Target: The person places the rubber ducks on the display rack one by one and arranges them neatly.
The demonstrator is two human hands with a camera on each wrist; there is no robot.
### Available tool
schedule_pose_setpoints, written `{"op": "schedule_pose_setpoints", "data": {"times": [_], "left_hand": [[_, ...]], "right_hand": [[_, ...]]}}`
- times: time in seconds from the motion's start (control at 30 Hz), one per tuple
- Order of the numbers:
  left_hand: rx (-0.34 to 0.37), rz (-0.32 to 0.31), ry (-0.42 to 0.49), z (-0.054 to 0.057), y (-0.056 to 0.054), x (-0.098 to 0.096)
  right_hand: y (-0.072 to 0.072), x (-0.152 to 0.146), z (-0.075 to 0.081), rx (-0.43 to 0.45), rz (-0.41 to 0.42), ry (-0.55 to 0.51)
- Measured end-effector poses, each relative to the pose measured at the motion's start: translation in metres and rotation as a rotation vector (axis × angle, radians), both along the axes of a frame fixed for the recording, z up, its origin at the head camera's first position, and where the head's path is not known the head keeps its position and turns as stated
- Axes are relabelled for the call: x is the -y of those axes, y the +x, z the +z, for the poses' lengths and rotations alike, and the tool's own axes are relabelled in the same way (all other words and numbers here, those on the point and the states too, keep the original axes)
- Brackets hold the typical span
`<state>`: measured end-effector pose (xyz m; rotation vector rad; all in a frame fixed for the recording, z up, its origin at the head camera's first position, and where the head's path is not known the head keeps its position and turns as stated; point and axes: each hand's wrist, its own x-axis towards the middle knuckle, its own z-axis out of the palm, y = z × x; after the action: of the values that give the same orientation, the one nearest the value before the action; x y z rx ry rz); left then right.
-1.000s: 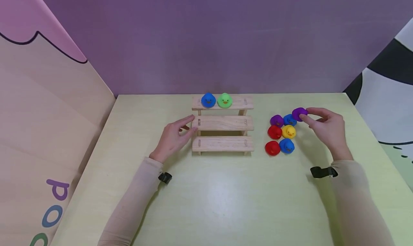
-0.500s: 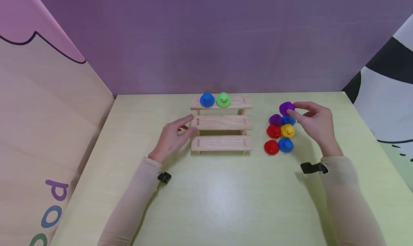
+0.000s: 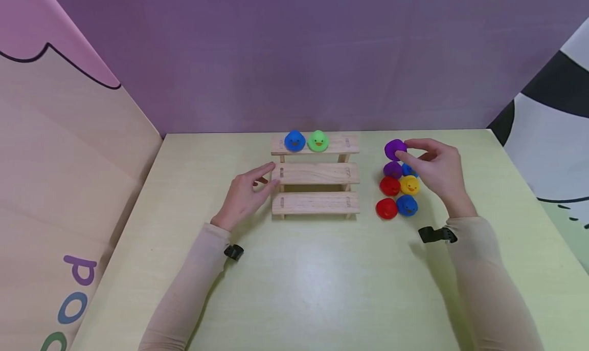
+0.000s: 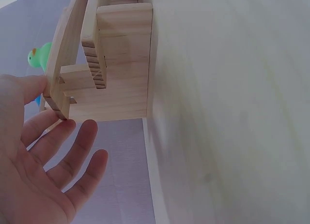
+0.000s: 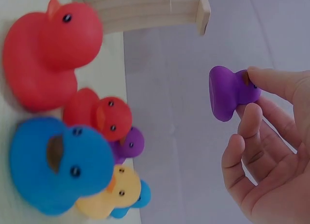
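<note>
Between the thumb and fingers of my right hand (image 3: 439, 169) is a purple rubber duck (image 5: 225, 93), pinched by the head and raised above the table. Below it stands a group of ducks: a purple one (image 3: 392, 170), a red one (image 3: 389, 186), a yellow one (image 3: 410, 185), another red one (image 3: 386, 209) and two blue ones, the nearer blue duck (image 3: 407, 205) among them. My left hand (image 3: 244, 197) pinches the left end of the middle step of a three-step wooden stand (image 3: 317, 173). On its top step sit a blue duck (image 3: 294, 141) and a green duck (image 3: 318, 141).
The pale wooden table (image 3: 299, 279) reaches back to a purple wall panel (image 3: 313, 59). A printed panel (image 3: 55, 161) stands on the left, and another printed panel (image 3: 552, 151) on the right. The stand's middle and lowest steps are bare.
My right hand has carried the purple duck leftward and slightly away from me, from beside the group to above its far end. The left hand keeps its place on the stand.
</note>
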<state>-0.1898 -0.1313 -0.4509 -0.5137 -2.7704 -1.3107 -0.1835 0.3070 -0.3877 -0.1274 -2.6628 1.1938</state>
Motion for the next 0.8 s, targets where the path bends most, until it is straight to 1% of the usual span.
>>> {"op": "schedule_pose_setpoints", "data": {"times": [0.1, 0.3, 0.63, 0.8], "left_hand": [[-0.005, 0.002, -0.002, 0.000, 0.000, 0.000], [-0.015, 0.009, -0.010, -0.001, -0.001, 0.000], [-0.018, 0.007, -0.014, -0.002, -0.001, 0.000], [-0.020, 0.001, -0.011, -0.002, -0.001, 0.000]], "right_hand": [[-0.002, 0.007, 0.003, -0.003, 0.009, 0.007], [-0.006, 0.017, 0.008, 0.018, 0.016, 0.013], [-0.010, 0.036, 0.013, 0.045, 0.053, -0.015], [-0.013, 0.044, 0.016, 0.032, 0.071, -0.020]]}}
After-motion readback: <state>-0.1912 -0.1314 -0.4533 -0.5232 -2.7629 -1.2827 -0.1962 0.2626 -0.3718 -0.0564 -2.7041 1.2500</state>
